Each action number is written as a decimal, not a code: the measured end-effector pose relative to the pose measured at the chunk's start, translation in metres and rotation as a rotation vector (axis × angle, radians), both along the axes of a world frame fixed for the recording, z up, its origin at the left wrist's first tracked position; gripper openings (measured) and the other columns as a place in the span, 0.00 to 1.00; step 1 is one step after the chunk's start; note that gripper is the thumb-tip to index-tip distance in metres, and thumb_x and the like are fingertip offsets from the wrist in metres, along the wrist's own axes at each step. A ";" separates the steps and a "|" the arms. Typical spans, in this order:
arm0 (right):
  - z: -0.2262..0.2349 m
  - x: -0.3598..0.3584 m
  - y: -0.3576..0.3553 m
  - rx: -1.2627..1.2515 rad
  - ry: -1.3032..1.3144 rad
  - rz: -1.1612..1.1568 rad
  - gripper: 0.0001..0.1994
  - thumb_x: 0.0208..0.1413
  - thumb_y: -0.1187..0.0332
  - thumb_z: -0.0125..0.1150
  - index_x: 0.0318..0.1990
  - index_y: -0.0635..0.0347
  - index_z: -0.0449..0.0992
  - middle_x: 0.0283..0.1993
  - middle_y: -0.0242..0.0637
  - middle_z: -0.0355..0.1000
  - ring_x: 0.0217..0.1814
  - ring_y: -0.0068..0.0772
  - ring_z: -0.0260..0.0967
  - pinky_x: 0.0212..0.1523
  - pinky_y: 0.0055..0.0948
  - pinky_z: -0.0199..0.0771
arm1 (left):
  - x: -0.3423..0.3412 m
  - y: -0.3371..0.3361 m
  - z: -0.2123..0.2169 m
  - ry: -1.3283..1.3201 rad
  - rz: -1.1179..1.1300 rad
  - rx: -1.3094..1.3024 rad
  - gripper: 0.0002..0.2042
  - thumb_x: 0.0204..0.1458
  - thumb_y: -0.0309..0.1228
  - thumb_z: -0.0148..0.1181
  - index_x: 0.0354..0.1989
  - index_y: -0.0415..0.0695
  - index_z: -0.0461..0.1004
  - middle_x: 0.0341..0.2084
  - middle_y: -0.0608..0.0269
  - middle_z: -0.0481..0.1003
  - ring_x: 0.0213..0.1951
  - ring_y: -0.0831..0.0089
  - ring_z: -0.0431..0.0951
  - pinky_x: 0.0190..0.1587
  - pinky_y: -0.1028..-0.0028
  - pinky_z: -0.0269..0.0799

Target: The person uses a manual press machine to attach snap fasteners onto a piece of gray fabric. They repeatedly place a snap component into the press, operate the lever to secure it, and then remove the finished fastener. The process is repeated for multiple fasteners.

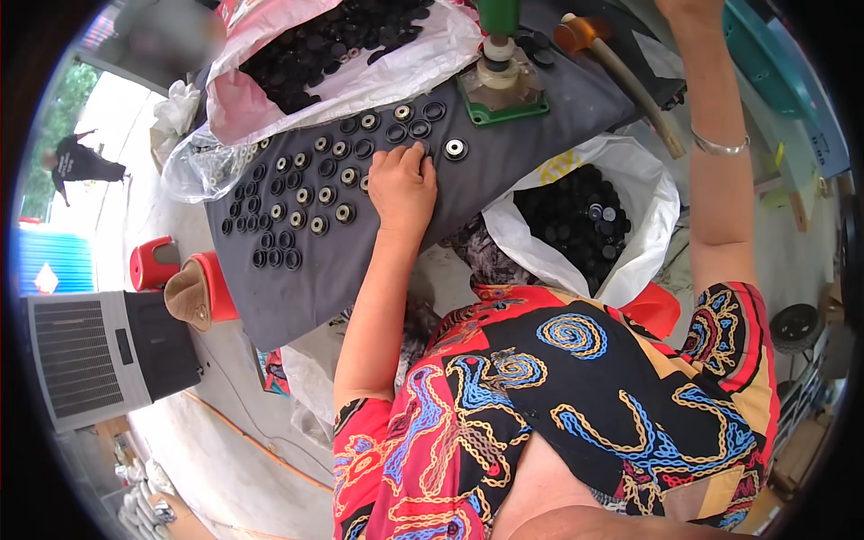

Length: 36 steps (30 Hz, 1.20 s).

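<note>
Left hand curled over round black rings, some metal-centred, spread on grey cloth-covered bench; whether gripping, cannot tell. Right hand cropped at top edge, state unclear, right of wooden-handled hammer.

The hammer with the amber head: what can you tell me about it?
The hammer has a shiny, plastic-looking amber head and a long, tan, wood-looking handle. It lies slantwise and untouched on the dark grey cloth, right of the green press-like tool, its handle's end jutting past the cloth's edge.
</note>
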State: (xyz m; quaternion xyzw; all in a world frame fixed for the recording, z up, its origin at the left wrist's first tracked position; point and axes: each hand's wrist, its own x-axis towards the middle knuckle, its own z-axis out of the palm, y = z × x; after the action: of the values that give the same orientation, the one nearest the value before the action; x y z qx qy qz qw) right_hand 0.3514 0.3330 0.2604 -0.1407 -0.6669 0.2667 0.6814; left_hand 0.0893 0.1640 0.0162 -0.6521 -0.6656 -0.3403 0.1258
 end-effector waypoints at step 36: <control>-0.143 0.019 -0.055 0.320 -0.046 0.063 0.12 0.62 0.76 0.43 0.26 0.67 0.67 0.24 0.41 0.67 0.29 0.34 0.67 0.49 0.46 0.74 | 0.068 0.128 0.034 -0.507 -0.157 -0.004 0.30 0.41 0.28 0.71 0.55 0.34 0.68 0.44 0.45 0.78 0.48 0.54 0.79 0.49 0.61 0.74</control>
State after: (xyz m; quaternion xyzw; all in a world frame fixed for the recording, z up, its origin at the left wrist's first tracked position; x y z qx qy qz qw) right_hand 0.3700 0.2782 0.1176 -0.0156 -0.7204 0.1749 0.6709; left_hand 0.1569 0.2920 0.0497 -0.5960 -0.6240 -0.5000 -0.0731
